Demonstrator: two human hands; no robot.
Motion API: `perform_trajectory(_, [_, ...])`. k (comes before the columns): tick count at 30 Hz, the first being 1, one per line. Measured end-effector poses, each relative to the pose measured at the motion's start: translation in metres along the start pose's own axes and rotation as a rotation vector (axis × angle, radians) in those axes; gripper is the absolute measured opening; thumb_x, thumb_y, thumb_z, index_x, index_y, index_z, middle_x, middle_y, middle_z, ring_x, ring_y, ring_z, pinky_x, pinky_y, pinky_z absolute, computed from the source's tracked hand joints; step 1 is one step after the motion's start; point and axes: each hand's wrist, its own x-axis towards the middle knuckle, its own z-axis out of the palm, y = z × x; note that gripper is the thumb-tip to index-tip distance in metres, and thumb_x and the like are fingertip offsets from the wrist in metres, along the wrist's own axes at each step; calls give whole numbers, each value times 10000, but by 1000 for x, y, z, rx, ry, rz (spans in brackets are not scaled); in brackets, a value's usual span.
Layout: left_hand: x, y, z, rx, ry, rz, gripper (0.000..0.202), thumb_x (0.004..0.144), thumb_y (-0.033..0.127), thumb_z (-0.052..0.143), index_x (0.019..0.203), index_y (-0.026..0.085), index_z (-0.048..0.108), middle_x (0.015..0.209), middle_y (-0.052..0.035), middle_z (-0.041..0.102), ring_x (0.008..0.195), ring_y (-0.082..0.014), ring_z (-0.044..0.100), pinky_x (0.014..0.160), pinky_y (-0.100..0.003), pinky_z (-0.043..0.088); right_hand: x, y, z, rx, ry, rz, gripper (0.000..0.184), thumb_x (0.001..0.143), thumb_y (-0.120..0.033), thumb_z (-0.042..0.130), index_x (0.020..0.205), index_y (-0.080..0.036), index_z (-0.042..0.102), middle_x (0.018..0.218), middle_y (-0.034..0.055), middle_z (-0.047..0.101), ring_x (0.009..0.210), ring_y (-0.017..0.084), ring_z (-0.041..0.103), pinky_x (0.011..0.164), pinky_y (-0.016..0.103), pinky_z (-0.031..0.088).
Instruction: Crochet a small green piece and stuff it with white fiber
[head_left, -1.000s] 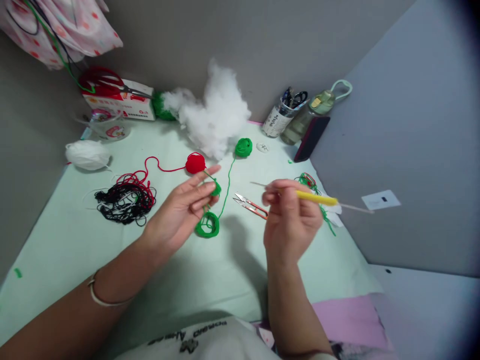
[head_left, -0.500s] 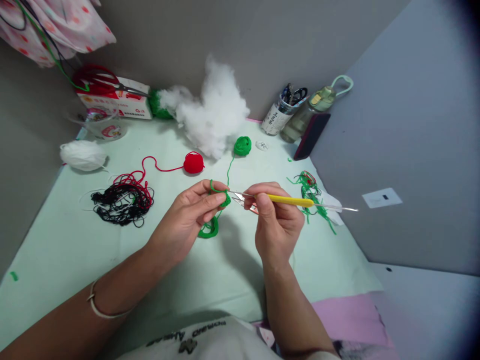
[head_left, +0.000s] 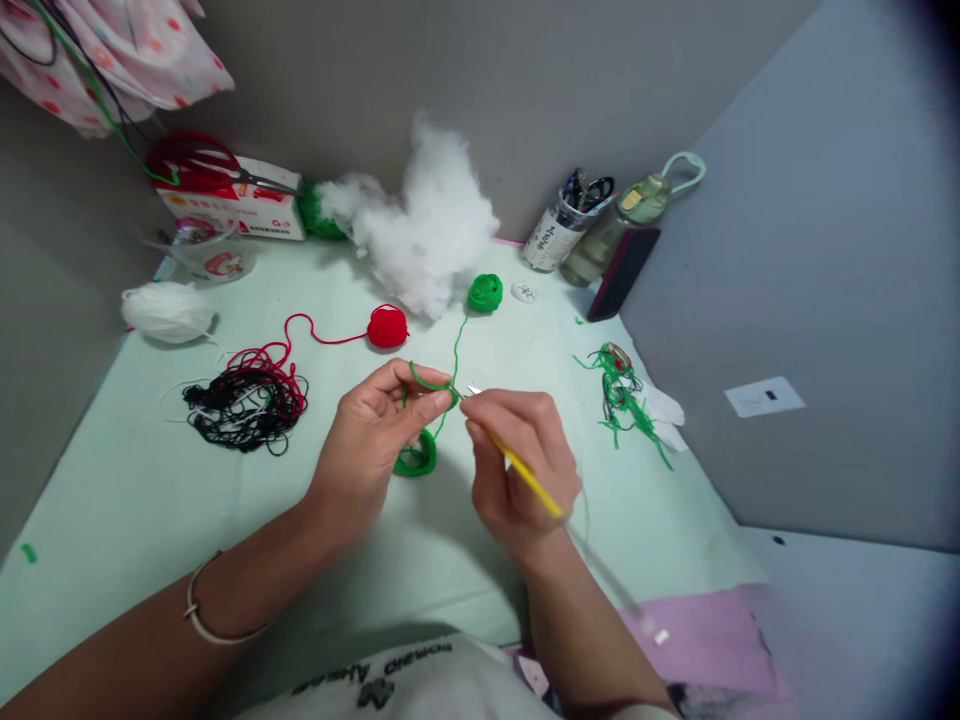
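My left hand (head_left: pixel 375 435) pinches a small green crochet piece (head_left: pixel 451 396) between thumb and fingers, with green yarn looped over its index finger. In my right hand (head_left: pixel 525 465) is a crochet hook with a yellow handle (head_left: pixel 529 480); its metal tip meets the green piece, and the rear end slants down toward me, blurred. From the piece, a strand runs back to a green yarn ball (head_left: pixel 485 293). Below my left hand lies a green yarn ring (head_left: pixel 417 457) on the table. A pointed metal tip (head_left: pixel 473 390) shows behind my right hand, mostly hidden.
Left on the table lie a black yarn tangle (head_left: pixel 247 408), a red yarn ball (head_left: pixel 387 327) and a white yarn ball (head_left: pixel 166 311). White stuffing (head_left: pixel 427 220) is heaped at the back. Green scraps (head_left: pixel 626 390), a phone (head_left: pixel 624 273), a bottle (head_left: pixel 600 245) and a pen cup (head_left: pixel 559 230) stand or lie right.
The crochet hook has swung from nearly level to slanting down toward me. My right hand has moved left and lower, closer to my left hand.
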Motion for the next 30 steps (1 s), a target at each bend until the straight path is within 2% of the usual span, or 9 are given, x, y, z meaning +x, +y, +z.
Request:
perform_trajectory(4, [0, 2, 2, -130, -70, -77, 169, 810, 184, 832, 966, 216, 778, 712, 48, 577, 558, -45, 384, 510, -136, 336, -5, 1, 6, -31, 10, -7, 310, 924, -30, 637, 1144, -222, 740, 1047, 80, 749, 909, 184, 719, 756, 320, 613])
perform_trajectory(8, [2, 10, 1, -230, -216, -278, 278, 874, 206, 787, 1152, 214, 786, 524, 106, 388, 502, -44, 312, 687, -149, 465, 0, 6, 5, 260, 76, 203, 268, 969, -98, 604, 1099, -280, 751, 980, 46, 762, 880, 196, 730, 728, 357, 614])
perform_trajectory(11, [1, 11, 0, -186, -183, -226, 432, 840, 181, 820, 1262, 237, 749, 631, 79, 517, 548, -44, 384, 670, -149, 453, 2, 7, 3, 380, 24, 338, 207, 1002, -179, 579, 1050, -285, 751, 905, 40, 751, 823, 198, 714, 669, 360, 602])
perform_trajectory(13, [0, 9, 1, -150, -143, -176, 542, 792, 165, 856, 1308, 265, 722, 759, 54, 606, 575, -44, 418, 569, -144, 387, 0, 8, 4, 281, -36, 295, 229, 991, -166, 589, 1075, -296, 759, 943, 49, 751, 836, 195, 707, 687, 363, 604])
perform_trajectory(17, [1, 6, 2, -217, -174, -284, 353, 827, 210, 824, 1177, 188, 787, 595, 86, 449, 492, -38, 298, 586, -154, 423, -4, 11, 4, 104, -20, 131, 332, 944, -105, 628, 1141, -332, 767, 1032, 59, 760, 922, 206, 713, 733, 368, 611])
perform_trajectory(20, [4, 11, 0, -268, -159, -292, 240, 862, 183, 776, 1097, 160, 817, 537, 106, 342, 485, -44, 269, 746, -186, 511, 1, 15, 1, 357, 86, 316, 226, 966, -152, 626, 1045, -293, 784, 930, 42, 753, 820, 187, 698, 683, 349, 587])
perform_trajectory(25, [5, 15, -2, -135, -174, -175, 432, 832, 181, 817, 1254, 254, 761, 723, 47, 612, 576, -47, 453, 559, -147, 405, 9, 15, 4, 684, 17, 600, 142, 983, -295, 649, 954, -243, 777, 908, 34, 746, 713, 149, 661, 628, 316, 567])
perform_trajectory(28, [3, 12, 0, -60, -161, -158, 445, 824, 204, 827, 1260, 259, 754, 895, -3, 701, 725, -82, 571, 571, -158, 407, 7, 13, 5, 623, -22, 620, 150, 994, -291, 633, 973, -252, 776, 942, 34, 772, 751, 154, 684, 650, 314, 580])
perform_trajectory(30, [3, 9, 0, -44, -132, -149, 406, 824, 216, 830, 1225, 238, 769, 874, 2, 683, 659, -61, 512, 536, -151, 374, 4, 11, 6, 521, -32, 558, 166, 1003, -257, 611, 1000, -266, 777, 944, 37, 771, 784, 168, 699, 676, 331, 595])
